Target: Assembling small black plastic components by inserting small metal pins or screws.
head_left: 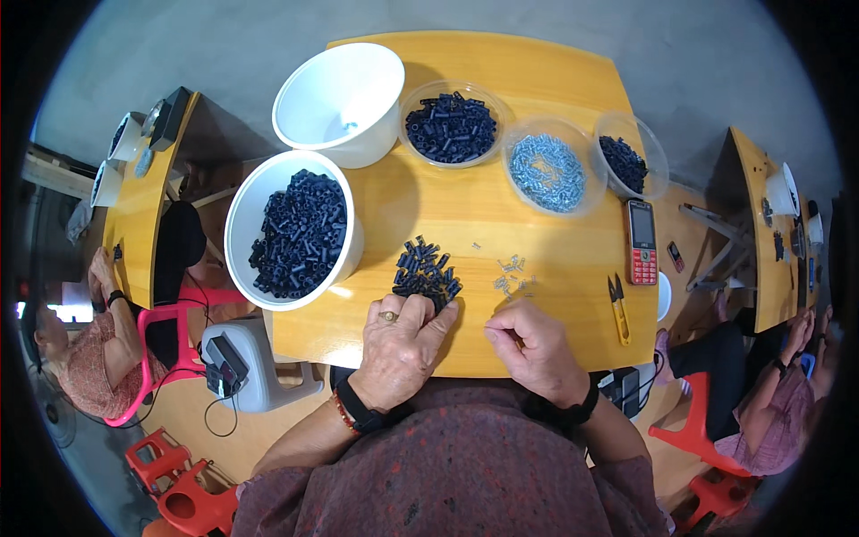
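Note:
My left hand [399,347], with a ring on one finger, rests at the near edge of a loose pile of short dark plastic tubes [424,268]. Its fingers curl down into the pile, and its thumb lies close to them; whatever they grip is hidden. To the right, my right hand [537,349] is closed with thumb and fingertips drawn together just above the table. Anything inside that pinch is too small or covered. Beyond it lies a scatter of small shiny pieces, like little pins or screws [513,277].
A white bucket of dark tubes [234,234] stands left, beside a nearly bare white bucket [295,116]. Along the back are a bowl of dark tubes [450,127], a bowl of shiny pieces [547,172] and another bowl [656,174]. A phone [642,240] and yellow snips [619,313] lie right.

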A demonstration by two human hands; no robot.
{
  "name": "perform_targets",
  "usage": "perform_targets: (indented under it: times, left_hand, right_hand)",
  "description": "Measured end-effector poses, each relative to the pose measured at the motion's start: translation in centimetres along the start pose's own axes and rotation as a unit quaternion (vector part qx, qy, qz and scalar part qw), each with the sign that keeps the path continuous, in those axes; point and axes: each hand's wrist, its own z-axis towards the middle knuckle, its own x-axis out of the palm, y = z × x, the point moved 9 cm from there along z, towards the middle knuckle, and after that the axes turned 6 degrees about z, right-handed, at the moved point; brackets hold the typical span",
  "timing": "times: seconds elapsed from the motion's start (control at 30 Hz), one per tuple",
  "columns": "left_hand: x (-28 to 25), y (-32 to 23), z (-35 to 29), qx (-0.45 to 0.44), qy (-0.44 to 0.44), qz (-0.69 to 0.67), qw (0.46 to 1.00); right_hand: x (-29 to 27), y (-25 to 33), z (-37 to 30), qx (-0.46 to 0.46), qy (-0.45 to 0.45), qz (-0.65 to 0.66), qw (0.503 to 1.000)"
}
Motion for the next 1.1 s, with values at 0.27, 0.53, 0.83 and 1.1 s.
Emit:
perform_targets:
  times: [0.27, 0.53, 0.83, 1.1]
  left_hand:
    - [-0.1, -0.1, -0.2, 0.028, 0.012, -0.041, 0.999]
    - [-0.3, 0.1, 0.2, 0.011, 0.008, -0.044, 0.999]
    - [0.1, -0.6, 0.7, 0.043, 0.024, -0.026, 0.998]
    - [-1.3, 1.7, 0.3, -0.064, -0.04, -0.264, 0.962]
  right_hand:
    - [-0.1, -0.3, 0.5, -0.01, 0.008, 0.007, 1.0]
    - [-0.2, -0.6, 0.5, -0.011, 0.002, 0.018, 1.0]
    - [-0.2, -0.6, 0.4, -0.019, -0.006, 0.014, 1.0]
    - [-0.4, -1.6, 0.1, 0.027, 0.001, 0.078, 0.997]
